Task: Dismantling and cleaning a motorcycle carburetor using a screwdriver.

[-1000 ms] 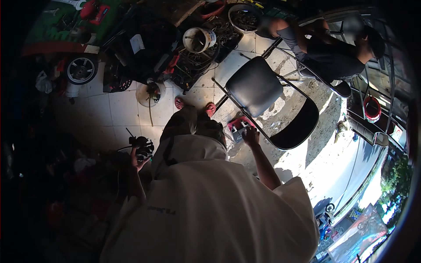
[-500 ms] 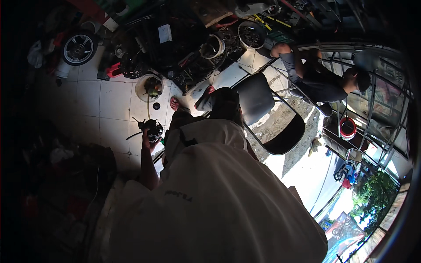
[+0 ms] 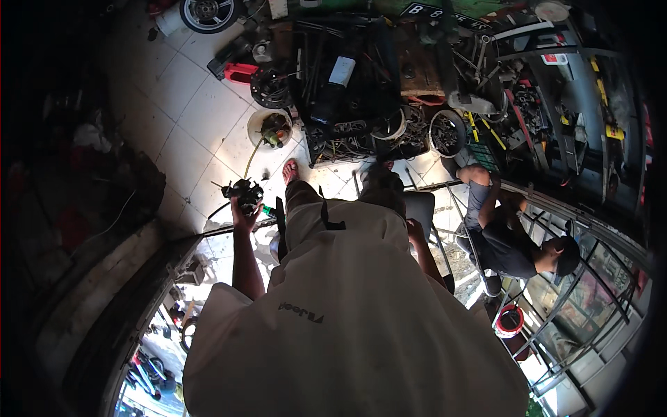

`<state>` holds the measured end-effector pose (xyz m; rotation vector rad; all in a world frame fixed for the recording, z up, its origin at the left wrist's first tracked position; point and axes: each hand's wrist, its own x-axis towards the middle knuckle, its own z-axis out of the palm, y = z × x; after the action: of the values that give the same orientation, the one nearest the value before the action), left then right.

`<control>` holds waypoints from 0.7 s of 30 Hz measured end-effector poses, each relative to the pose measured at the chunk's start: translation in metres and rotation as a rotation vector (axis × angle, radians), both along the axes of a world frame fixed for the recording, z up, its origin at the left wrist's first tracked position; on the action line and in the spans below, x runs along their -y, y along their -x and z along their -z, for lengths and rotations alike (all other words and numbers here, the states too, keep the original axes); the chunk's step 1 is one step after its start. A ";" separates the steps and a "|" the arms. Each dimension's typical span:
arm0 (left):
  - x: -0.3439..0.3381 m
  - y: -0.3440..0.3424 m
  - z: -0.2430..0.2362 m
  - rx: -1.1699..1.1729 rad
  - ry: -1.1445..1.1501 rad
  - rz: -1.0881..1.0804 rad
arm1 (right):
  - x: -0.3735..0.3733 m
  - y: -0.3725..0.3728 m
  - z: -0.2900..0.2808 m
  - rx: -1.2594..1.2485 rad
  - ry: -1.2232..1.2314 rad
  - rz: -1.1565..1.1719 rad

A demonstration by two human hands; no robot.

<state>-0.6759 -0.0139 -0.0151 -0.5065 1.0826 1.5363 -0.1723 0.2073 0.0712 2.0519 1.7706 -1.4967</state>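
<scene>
My left hand is closed around a black metal mechanical part with small stems and hoses, held out to the left of my leg over the tiled floor. A green cylindrical piece shows beside that hand. My right hand is at my right hip, beside the black folding chair; my clothing and leg mostly hide its fingers, and I cannot make out what it touches. The chair is largely covered by my body.
A co-worker in dark clothes sits on the right. Ahead are a bucket with a green item, a black crate of parts and a wheel. A metal rack and red-rimmed bucket stand on the right.
My view has turned and the chair, earlier out to my right, is now under my body. My right hand has left the red tray and moved to my hip. The left hand still holds the part.
</scene>
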 end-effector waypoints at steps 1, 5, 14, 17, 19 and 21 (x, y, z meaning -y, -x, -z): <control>-0.009 -0.011 -0.009 -0.009 0.005 -0.049 | -0.016 -0.005 0.000 -0.092 0.079 0.089; 0.004 -0.060 -0.032 -0.091 -0.017 -0.331 | -0.091 -0.052 0.039 -0.015 0.366 -0.118; 0.001 -0.187 -0.096 -0.119 0.093 -0.657 | -0.311 -0.144 0.108 0.290 -0.061 -0.747; 0.029 -0.217 -0.098 -0.216 0.073 -0.674 | -0.293 -0.079 0.113 0.197 -0.299 -0.937; 0.021 -0.216 -0.084 -0.242 0.071 -0.706 | -0.282 -0.048 0.124 0.221 -0.163 -0.848; 0.023 -0.212 -0.072 -0.214 0.023 -0.735 | -0.242 0.014 0.123 0.218 -0.012 -0.854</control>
<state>-0.4642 -0.0364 0.0571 -0.8294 1.1381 2.2593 -0.1865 0.4498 -0.0513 1.1117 2.1254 -0.9519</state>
